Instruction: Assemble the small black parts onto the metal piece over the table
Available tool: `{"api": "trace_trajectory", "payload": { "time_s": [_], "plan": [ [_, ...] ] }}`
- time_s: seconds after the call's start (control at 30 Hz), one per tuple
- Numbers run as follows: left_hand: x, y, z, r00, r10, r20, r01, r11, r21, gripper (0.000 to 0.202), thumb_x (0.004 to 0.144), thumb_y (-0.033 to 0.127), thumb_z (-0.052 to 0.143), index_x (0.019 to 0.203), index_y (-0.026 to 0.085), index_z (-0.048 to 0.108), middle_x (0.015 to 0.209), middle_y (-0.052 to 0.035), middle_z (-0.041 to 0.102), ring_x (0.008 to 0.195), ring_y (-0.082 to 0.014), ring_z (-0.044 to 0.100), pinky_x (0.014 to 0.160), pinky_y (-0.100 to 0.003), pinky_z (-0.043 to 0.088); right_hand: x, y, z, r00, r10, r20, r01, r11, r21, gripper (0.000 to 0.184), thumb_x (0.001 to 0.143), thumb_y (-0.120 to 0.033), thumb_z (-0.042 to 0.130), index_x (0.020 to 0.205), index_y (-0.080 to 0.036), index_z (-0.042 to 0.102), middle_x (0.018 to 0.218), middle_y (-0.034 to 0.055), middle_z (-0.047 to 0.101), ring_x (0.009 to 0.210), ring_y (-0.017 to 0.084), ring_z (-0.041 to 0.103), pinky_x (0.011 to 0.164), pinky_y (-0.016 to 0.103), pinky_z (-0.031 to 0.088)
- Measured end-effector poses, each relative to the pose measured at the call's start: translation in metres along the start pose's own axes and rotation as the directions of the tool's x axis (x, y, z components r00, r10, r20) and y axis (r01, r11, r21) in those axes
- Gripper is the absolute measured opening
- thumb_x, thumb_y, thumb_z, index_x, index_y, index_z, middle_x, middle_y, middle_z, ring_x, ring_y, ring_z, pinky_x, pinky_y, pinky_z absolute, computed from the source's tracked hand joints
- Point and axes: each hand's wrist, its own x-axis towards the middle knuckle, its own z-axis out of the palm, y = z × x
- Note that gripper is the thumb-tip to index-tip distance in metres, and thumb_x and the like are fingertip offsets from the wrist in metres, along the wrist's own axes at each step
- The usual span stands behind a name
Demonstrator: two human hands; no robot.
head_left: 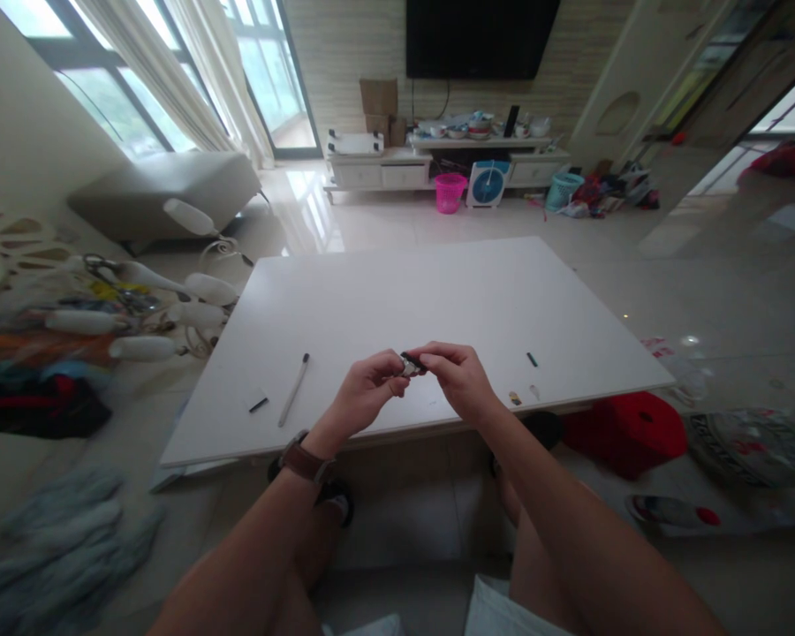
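Over the near edge of a white table (397,300), my left hand (371,389) and my right hand (457,375) meet. Between their fingertips is a small black and silvery object (411,363), too small and partly covered to name. Both hands are closed in a pinch on it. Left of them lies a pale, thin toothbrush-like stick (294,389) with a dark head. Beside it is a small white piece with a black edge (258,404). To the right are a short dark green strip (532,359), a tiny yellow and dark piece (515,398) and a small clear piece (534,391).
A lamp with several white shades (205,287) stands against the table's left side. A red stool (626,433) is at the near right. Grey cloth (66,530) lies on the floor at left. Farther off are a pink basket (449,193) and a box fan (488,183).
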Motion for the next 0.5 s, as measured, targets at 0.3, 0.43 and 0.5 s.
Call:
{"api": "trace_trajectory", "payload": {
  "time_s": [0.3, 0.43, 0.5],
  "plan": [
    [-0.0026, 0.0034, 0.0107, 0.999, 0.028, 0.016, -0.026, 0.988, -0.151, 0.008, 0.082, 0.02, 0.071, 0.077, 0.014, 0.069, 0.079, -0.0035, 0.062, 0.071, -0.012, 0.058, 0.061, -0.023, 0.049, -0.004, -0.0079, -0.004, 0.995, 0.089, 0.034, -0.093, 0.986, 0.139, 0.012, 0.072, -0.026, 0.078, 0.083, -0.021, 0.08, 0.072, 0.0018, 0.072, 0.07, 0.015, 0.06, 0.072, 0.032, 0.045],
    [-0.0038, 0.0044, 0.0094, 0.999, 0.034, 0.04, -0.028, 0.99, -0.135, 0.007, 0.082, 0.018, 0.07, 0.076, 0.014, 0.07, 0.08, -0.004, 0.062, 0.075, -0.0127, 0.06, 0.065, -0.023, 0.052, -0.0057, -0.0094, -0.0064, 0.993, 0.106, 0.059, -0.112, 0.986, 0.123, 0.014, 0.072, -0.024, 0.079, 0.085, -0.021, 0.08, 0.075, 0.0023, 0.073, 0.072, 0.016, 0.061, 0.072, 0.032, 0.046],
    [-0.0041, 0.0039, 0.0077, 0.998, 0.039, 0.04, -0.033, 0.991, -0.13, 0.005, 0.082, 0.017, 0.071, 0.078, 0.015, 0.071, 0.081, -0.0039, 0.063, 0.075, -0.0126, 0.06, 0.066, -0.023, 0.052, -0.0063, -0.0091, -0.007, 0.993, 0.109, 0.051, -0.115, 0.986, 0.121, 0.013, 0.07, -0.023, 0.079, 0.083, -0.021, 0.08, 0.075, 0.0021, 0.073, 0.072, 0.016, 0.061, 0.072, 0.032, 0.046]
  ]
}}
